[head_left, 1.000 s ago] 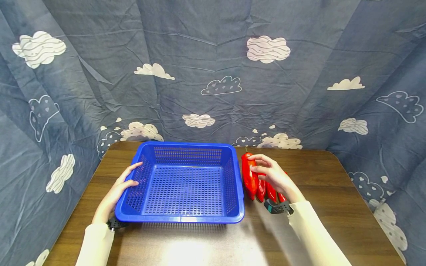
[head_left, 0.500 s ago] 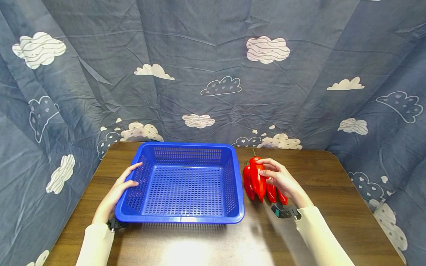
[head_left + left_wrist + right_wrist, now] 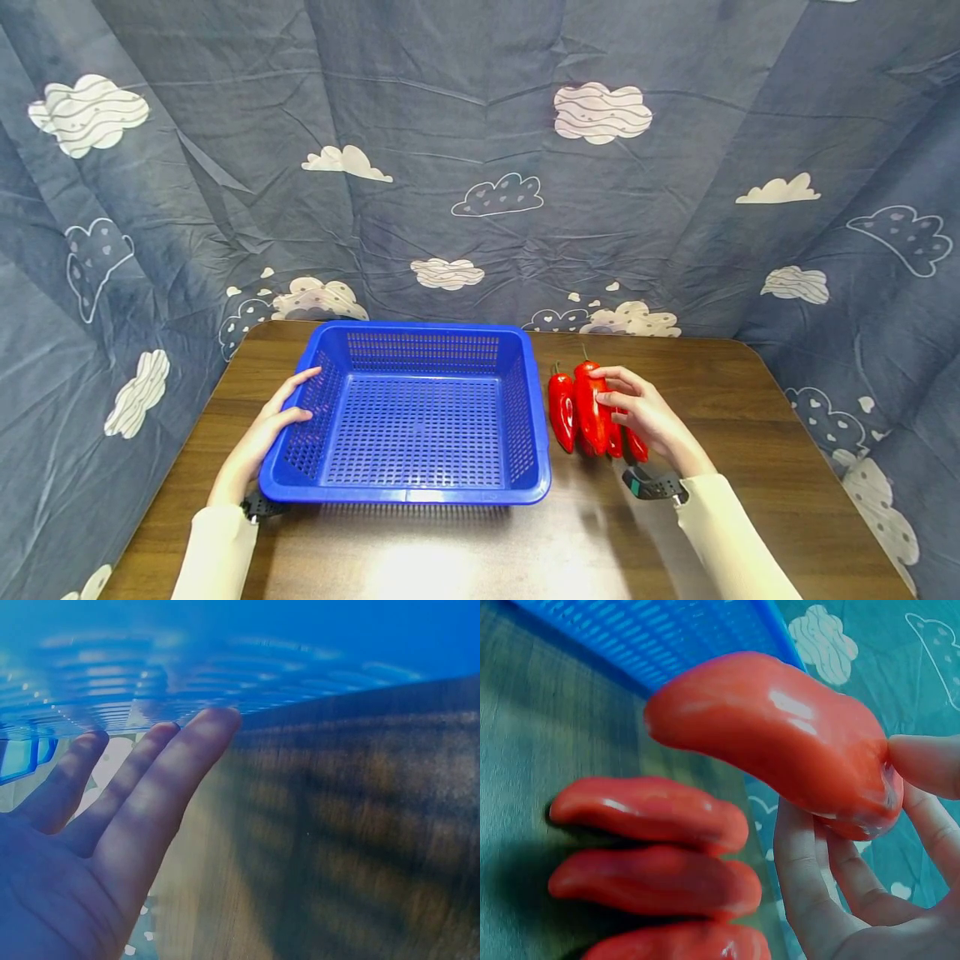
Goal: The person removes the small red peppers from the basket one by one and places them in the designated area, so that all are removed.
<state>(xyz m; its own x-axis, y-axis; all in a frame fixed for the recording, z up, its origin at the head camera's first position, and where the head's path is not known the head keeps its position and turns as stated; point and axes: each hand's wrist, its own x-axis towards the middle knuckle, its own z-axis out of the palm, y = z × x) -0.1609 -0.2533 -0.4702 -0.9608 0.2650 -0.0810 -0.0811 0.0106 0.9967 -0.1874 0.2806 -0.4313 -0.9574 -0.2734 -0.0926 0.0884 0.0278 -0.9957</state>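
Observation:
A blue plastic basket (image 3: 416, 495) with slotted walls sits on the table. My left hand (image 3: 262, 425) grips its left side, thumb and one finger over the rim. In the left wrist view, other fingers (image 3: 161, 791) reach up against the basket's outside. My right hand (image 3: 645, 412) holds a glossy red pepper (image 3: 591, 408) by its stem end, raised over the others. Thumb and fingers pinch that pepper (image 3: 772, 727) in the right wrist view, its tapered tip pointing left. Several more red peppers (image 3: 561, 412) lie side by side below it, partly hidden by the held one.
The brown wooden table (image 3: 720, 417) extends to the right of the peppers. A grey-blue curtain (image 3: 480, 233) with white clouds hangs right behind it and along both sides. The basket's right wall stands close to the leftmost pepper.
My right hand has carried the held pepper rightward and slightly toward me, away from the basket. The leftmost lying pepper has come into view. The left hand and the basket have stayed in place.

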